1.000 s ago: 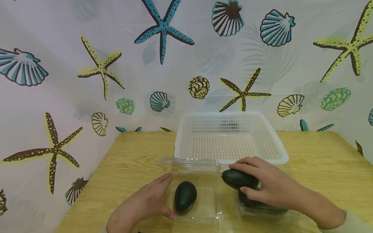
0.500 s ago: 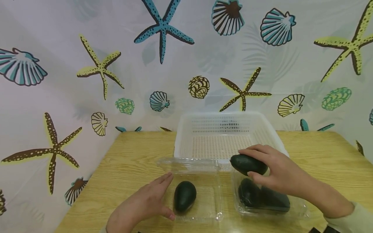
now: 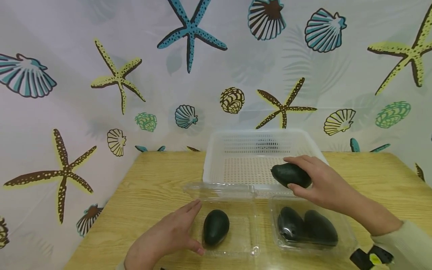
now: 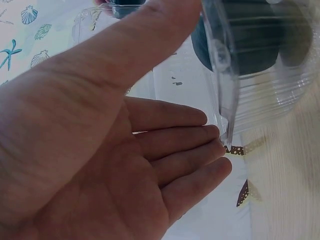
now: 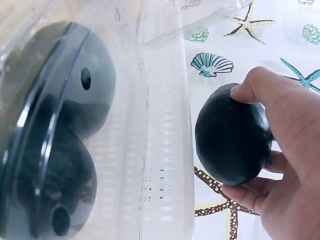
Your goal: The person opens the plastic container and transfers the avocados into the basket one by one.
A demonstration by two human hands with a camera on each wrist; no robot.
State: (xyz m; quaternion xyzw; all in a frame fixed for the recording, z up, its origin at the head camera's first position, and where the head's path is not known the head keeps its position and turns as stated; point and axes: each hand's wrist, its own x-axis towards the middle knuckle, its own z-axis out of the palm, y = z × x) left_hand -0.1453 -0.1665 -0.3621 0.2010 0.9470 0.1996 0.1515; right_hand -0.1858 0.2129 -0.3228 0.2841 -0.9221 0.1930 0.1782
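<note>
My right hand [image 3: 325, 183] grips a dark green avocado [image 3: 291, 175] between thumb and fingers, over the front of the white basket. In the right wrist view this avocado [image 5: 232, 135] is clear of the plastic. At the middle of the table an open clear plastic clamshell box [image 3: 241, 236] holds one avocado [image 3: 216, 227], its lid [image 3: 219, 191] tilted toward the basket. My left hand [image 3: 168, 232] rests at that box's left side, fingers nearly straight and holding nothing. To the right, another clear plastic box [image 3: 344, 232] contains two avocados [image 3: 320, 228].
Behind the boxes stands a white perforated basket [image 3: 216, 161]; no avocado shows in its visible part. Wood-grain table [image 3: 162, 176] surrounds them. A cloth printed with starfish and shells [image 3: 168, 86] hangs behind the table. A dark strap [image 3: 371, 258] sits by my right sleeve.
My right hand has lifted the avocado from over the right box, up and away to above the basket's front. The two avocados below came into view. My left hand stayed put.
</note>
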